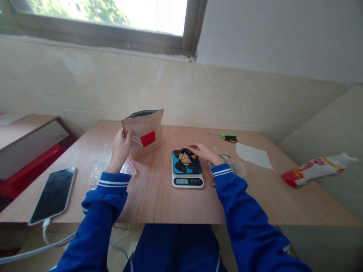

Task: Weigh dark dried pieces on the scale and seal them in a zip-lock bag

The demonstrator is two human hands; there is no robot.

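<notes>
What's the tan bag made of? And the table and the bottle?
Bag: probably matte paper, from its dull tan face and folded side. Table: wood or wood-look laminate, slightly shiny, with streaky grain. Bottle: likely smooth plastic, from its printed, curved body.

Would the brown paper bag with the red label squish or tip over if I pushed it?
The brown paper bag would probably squish, since its walls look thin. The left hand holds one edge, so it probably wouldn't tip easily. Its open top might let things spill.
</notes>
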